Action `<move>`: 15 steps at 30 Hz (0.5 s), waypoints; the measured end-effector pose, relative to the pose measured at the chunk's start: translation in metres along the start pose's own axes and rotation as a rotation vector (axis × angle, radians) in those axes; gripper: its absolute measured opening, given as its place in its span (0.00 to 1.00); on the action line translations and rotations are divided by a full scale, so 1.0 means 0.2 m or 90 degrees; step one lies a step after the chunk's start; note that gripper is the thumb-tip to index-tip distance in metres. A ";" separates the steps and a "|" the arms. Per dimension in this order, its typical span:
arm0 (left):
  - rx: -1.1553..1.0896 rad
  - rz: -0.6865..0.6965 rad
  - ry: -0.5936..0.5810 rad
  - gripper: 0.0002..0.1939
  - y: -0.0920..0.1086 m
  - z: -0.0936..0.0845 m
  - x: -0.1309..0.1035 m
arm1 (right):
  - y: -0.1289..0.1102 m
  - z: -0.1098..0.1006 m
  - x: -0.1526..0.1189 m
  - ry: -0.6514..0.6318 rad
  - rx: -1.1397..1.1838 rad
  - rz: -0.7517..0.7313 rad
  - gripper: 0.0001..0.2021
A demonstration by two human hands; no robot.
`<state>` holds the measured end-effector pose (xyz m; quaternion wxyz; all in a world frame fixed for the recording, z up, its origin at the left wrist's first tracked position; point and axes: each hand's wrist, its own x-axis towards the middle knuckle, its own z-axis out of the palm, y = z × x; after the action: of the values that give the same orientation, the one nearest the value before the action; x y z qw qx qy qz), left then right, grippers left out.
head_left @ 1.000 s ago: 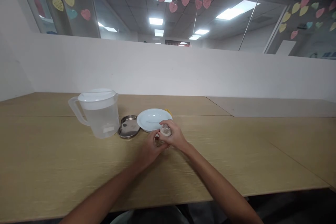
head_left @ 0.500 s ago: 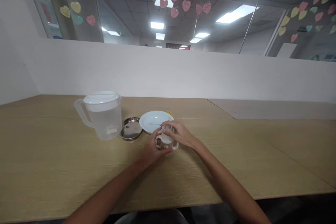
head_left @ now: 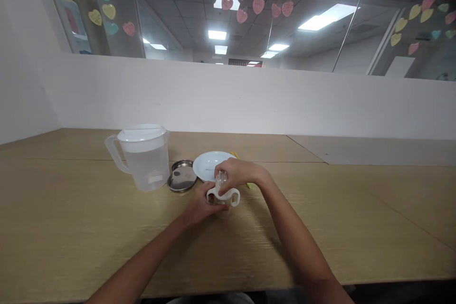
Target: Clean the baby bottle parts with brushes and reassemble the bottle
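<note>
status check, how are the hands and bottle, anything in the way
Left hand round the bottle; right hand on its clear top. White handles visible. Plate close behind, might crowd the right hand.

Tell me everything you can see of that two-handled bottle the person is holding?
The bottle has a white collar with curved handles on either side and a clear top above. The body below also looks see-through; whether plastic or glass, I can't tell. It's held roughly upright, on the near side of the white plate. The left hand grips its side; the right hand grasps the top. Fingers hide much of it.
</note>
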<state>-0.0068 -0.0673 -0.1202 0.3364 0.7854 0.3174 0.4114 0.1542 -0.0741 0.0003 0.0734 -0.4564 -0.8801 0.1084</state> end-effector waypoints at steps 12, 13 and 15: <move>-0.078 -0.054 -0.059 0.25 -0.03 -0.01 0.03 | 0.03 -0.06 0.00 -0.080 -0.011 -0.040 0.20; -0.076 -0.058 -0.061 0.25 -0.03 -0.01 0.03 | 0.03 -0.06 0.00 -0.084 -0.012 -0.039 0.21; -0.073 -0.055 -0.063 0.25 -0.03 -0.01 0.03 | 0.03 -0.06 0.00 -0.091 -0.014 -0.037 0.21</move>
<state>-0.0069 -0.0599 -0.1213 0.4135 0.7699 0.3102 0.3742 0.1622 -0.0685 0.0106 0.0087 -0.4223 -0.8972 0.1288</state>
